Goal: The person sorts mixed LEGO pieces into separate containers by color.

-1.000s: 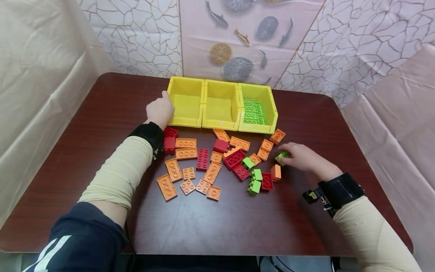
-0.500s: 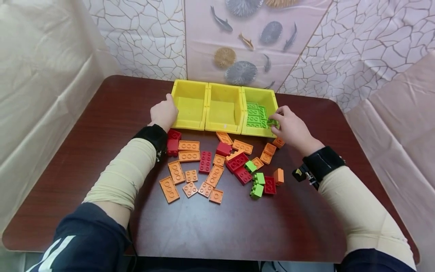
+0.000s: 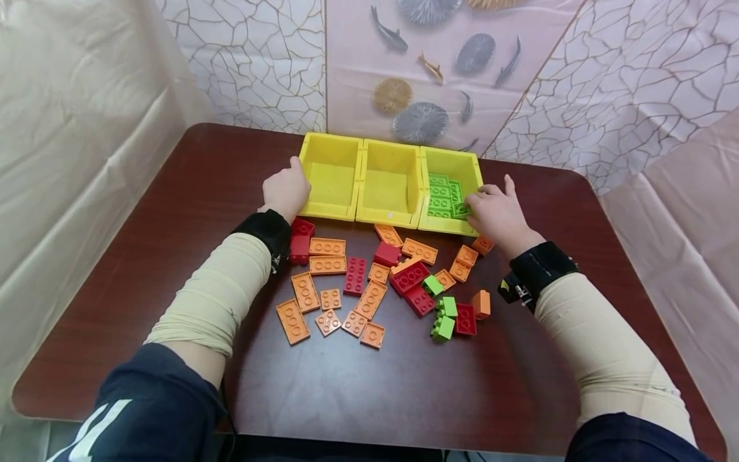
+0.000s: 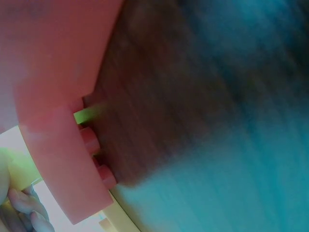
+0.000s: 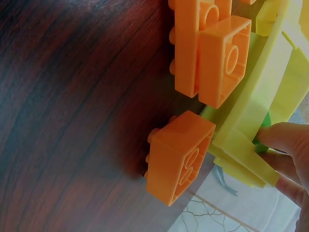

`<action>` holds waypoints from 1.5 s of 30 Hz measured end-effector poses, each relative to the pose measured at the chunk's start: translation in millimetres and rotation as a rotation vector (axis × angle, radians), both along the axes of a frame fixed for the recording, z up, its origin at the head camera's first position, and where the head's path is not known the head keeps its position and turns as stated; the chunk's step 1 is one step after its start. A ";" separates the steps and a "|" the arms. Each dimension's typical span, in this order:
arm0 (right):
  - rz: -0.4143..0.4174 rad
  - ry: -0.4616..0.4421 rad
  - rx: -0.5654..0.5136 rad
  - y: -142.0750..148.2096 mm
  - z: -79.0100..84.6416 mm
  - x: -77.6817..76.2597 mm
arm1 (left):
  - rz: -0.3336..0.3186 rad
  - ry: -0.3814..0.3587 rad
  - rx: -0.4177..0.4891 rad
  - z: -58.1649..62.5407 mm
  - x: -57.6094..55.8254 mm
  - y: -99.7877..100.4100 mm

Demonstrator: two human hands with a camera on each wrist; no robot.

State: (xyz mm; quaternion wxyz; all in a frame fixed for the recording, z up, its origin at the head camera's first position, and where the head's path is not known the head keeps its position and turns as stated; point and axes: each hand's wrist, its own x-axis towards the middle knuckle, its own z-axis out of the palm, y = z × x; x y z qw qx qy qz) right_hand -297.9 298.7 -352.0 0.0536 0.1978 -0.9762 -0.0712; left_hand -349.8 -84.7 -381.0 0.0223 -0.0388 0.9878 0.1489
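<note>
Green toy brick [image 3: 460, 210] lies at the right hand's fingertips, pinched, inside the near right corner of the rightmost yellow bin [image 3: 453, 162] of three; I can't tell its long axis. The left hand [image 3: 287, 191], farther off, grips the leftmost yellow bin [image 3: 330, 179]. Loose on the desk [image 3: 346, 391]: three green bricks [image 3: 446, 307], seven red bricks [image 3: 410, 276], about eighteen orange bricks [image 3: 371, 299].

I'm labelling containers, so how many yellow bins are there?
3, in one row: the left bin beside the left hand, the middle bin next to it, and the right bin, with green bricks inside, at the right hand. None appears hidden.
</note>
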 end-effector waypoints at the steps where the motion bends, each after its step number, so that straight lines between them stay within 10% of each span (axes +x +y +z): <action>1: -0.001 -0.004 0.011 0.6 1.1 0.0 | -0.002 0.003 -0.001 0.8 0.1 0.2; 31: 0.240 0.012 -0.074 11.8 -0.8 30.1 | 0.012 0.000 -0.002 -0.6 2.4 2.6; 45: 0.391 -0.356 -0.273 -25.2 2.6 102.7 | -0.008 0.007 -0.002 3.5 3.6 2.1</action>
